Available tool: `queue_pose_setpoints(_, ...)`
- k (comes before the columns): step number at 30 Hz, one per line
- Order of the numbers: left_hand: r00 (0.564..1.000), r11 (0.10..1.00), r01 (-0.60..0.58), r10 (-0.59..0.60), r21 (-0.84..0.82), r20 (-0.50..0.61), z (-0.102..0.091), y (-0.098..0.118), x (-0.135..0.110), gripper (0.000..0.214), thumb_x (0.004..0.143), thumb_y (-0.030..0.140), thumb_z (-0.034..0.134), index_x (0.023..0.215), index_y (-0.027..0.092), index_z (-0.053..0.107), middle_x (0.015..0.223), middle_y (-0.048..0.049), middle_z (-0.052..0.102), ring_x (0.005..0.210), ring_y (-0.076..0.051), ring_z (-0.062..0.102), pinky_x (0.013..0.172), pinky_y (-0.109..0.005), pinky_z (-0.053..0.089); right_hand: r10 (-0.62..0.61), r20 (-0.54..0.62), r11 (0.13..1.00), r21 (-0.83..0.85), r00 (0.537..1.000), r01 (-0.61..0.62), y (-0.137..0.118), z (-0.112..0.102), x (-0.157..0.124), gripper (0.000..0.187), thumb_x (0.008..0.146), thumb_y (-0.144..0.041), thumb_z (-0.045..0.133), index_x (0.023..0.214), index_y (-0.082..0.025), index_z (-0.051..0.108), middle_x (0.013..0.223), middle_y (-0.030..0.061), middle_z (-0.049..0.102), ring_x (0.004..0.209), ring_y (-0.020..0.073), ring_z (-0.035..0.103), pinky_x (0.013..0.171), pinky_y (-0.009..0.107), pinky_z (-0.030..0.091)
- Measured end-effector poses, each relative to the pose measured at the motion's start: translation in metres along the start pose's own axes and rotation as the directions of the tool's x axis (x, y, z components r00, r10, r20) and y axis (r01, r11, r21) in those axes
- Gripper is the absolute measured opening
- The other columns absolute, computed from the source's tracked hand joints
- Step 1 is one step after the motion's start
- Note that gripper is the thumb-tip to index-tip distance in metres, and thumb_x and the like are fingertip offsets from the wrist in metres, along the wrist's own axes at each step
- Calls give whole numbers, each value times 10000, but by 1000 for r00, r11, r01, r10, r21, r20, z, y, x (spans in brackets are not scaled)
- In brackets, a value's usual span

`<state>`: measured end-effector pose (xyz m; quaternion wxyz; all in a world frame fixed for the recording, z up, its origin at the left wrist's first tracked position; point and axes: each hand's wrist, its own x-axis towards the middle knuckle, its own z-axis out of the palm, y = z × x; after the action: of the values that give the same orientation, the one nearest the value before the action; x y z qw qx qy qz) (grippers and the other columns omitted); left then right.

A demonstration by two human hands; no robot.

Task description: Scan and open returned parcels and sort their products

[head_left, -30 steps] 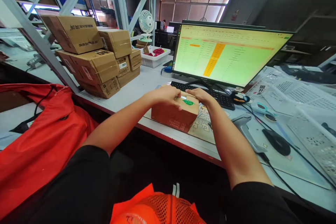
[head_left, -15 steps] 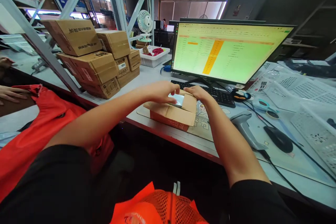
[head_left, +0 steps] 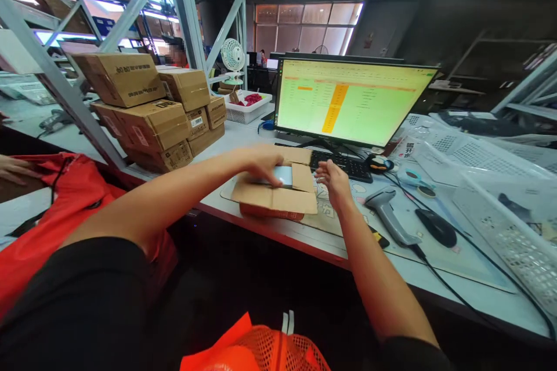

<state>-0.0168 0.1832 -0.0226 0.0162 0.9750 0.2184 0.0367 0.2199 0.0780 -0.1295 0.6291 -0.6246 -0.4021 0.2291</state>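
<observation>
An open cardboard box (head_left: 296,202) with raised flaps lies on the desk mat in front of me. Inside it shows a smooth light-blue item (head_left: 285,175), partly covered by my hand, and I cannot make out its kind. My left hand (head_left: 263,163) reaches down into the box from the left, blurred, its thumb and fingers closed about the light-blue item. My right hand (head_left: 333,181) hovers just right of the box, apart from the flaps. Its fingers are loosely bent and spread, holding nothing.
Behind the box stand a keyboard (head_left: 342,166) and a monitor (head_left: 361,101). To the right lie a barcode scanner (head_left: 391,217), a mouse (head_left: 436,227) and white plastic baskets (head_left: 500,197). Stacked cartons (head_left: 152,122) fill the left by a metal post. Another person's hand (head_left: 17,168) is at far left.
My right hand has let go of the box's right flap and moved away to the right. My left hand has dipped deeper into the box. The view has tilted up and turned slightly right.
</observation>
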Motion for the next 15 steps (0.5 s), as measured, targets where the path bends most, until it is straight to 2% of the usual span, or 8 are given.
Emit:
queue_pose_setpoints(2,999,1000,18,-18,-17,29,-7,2,-18,441,722,599,736,931,211,769,910,-86,760,773,-255,646,705,-342,471,8,-48,995,97,999,-4,8,-26,-37,758,715,-892,599,1040,-209,632,925,95,696,848,224,687,711,328,555)
queue_pose_setpoints(5,978,986,36,-68,-160,-196,-13,6,-47,424,743,567,696,944,194,712,903,-67,735,776,-236,630,681,-332,447,30,-37,975,220,999,-21,28,-49,-97,727,745,-829,702,1180,-249,642,1132,137,727,1059,292,714,866,421,596)
queue_pose_setpoints(7,940,953,4,-107,-303,-323,-8,16,-66,405,759,535,671,961,184,684,865,-47,710,756,-211,613,677,-320,444,-28,48,959,282,998,14,39,-51,-131,869,692,-842,753,1361,-317,577,1353,148,676,1222,331,673,974,495,580)
queue_pose_setpoints(8,928,921,-27,-121,-388,-352,-2,24,-74,403,767,520,663,984,181,676,863,-40,703,754,-202,612,681,-314,453,-69,86,949,313,994,39,42,-49,-145,967,646,-854,779,1435,-355,525,1449,142,626,1296,347,636,1016,525,563)
queue_pose_setpoints(10,926,830,-95,-129,-550,-355,15,44,-88,412,780,495,669,1046,181,665,907,-39,709,784,-198,629,711,-311,488,-113,125,933,353,986,63,42,-43,-168,1093,568,-857,821,1495,-390,479,1518,126,581,1367,377,585,1058,562,541)
queue_pose_setpoints(11,932,778,-124,-122,-615,-343,25,55,-94,421,783,485,681,1075,183,659,943,-45,714,810,-202,641,729,-313,506,-107,124,931,361,986,56,39,-42,-177,1080,574,-847,823,1491,-381,494,1492,128,602,1359,389,590,1058,573,541)
queue_pose_setpoints(15,963,597,-146,-97,-789,-252,60,88,-113,414,763,458,741,1064,189,648,976,-55,701,828,-210,653,724,-318,550,-31,80,941,339,996,2,17,-53,-201,916,727,-830,695,1487,-348,527,1302,153,707,1173,414,693,973,596,586)
